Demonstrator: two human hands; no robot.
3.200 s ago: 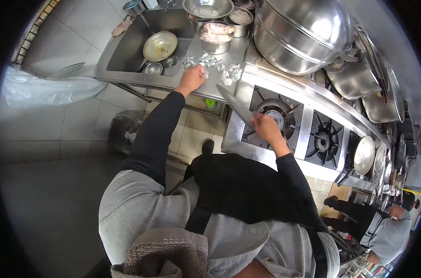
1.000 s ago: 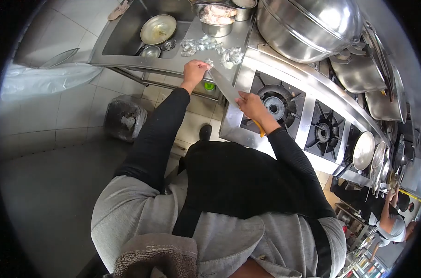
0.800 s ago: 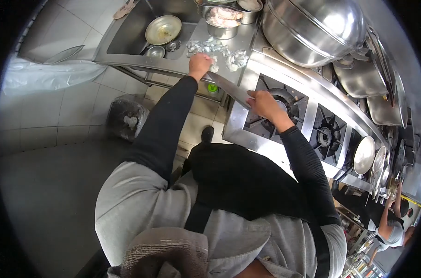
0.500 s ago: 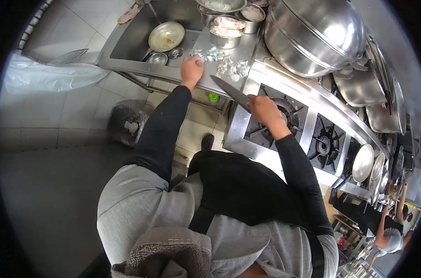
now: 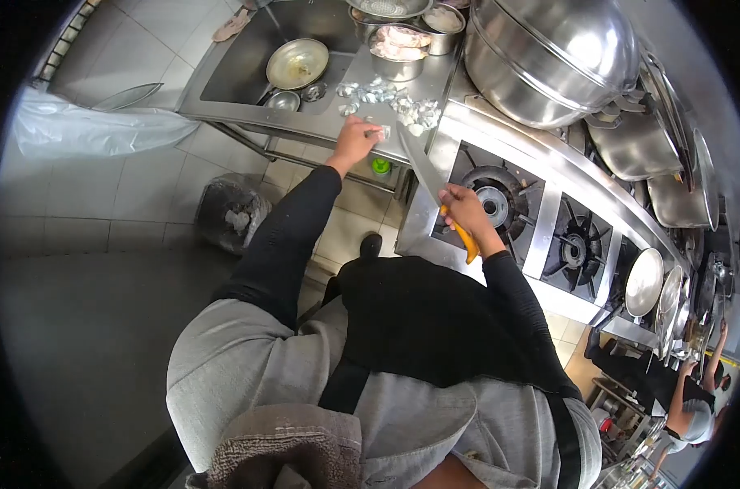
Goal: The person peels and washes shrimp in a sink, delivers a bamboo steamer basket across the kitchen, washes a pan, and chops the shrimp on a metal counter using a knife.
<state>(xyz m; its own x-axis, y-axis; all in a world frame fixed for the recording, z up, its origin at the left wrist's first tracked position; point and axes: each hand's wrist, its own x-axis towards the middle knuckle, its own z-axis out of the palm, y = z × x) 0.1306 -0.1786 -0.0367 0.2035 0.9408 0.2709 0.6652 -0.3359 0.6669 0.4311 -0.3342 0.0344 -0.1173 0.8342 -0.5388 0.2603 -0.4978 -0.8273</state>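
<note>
My right hand is wrapped around the yellow handle of a kitchen knife. Its long blade points away from me, the tip beside the chopped pieces. My left hand is over the front edge of the steel counter, fingers closed at a small pale piece just left of the blade. Beyond both hands, small grey-white chopped pieces lie in a loose pile; what food they are I cannot tell. Behind them stands a steel pot heaped with pale pink raw meat.
Left of the pile, a sink holds a pan and a small steel bowl. A gas burner lies under my right hand. Large steel pots stand behind the stove. Another person is at far right.
My left hand has moved right, closer to the blade, with a pale piece now showing at its fingertips. The knife has turned more upright in view, and its yellow handle has come into sight.
</note>
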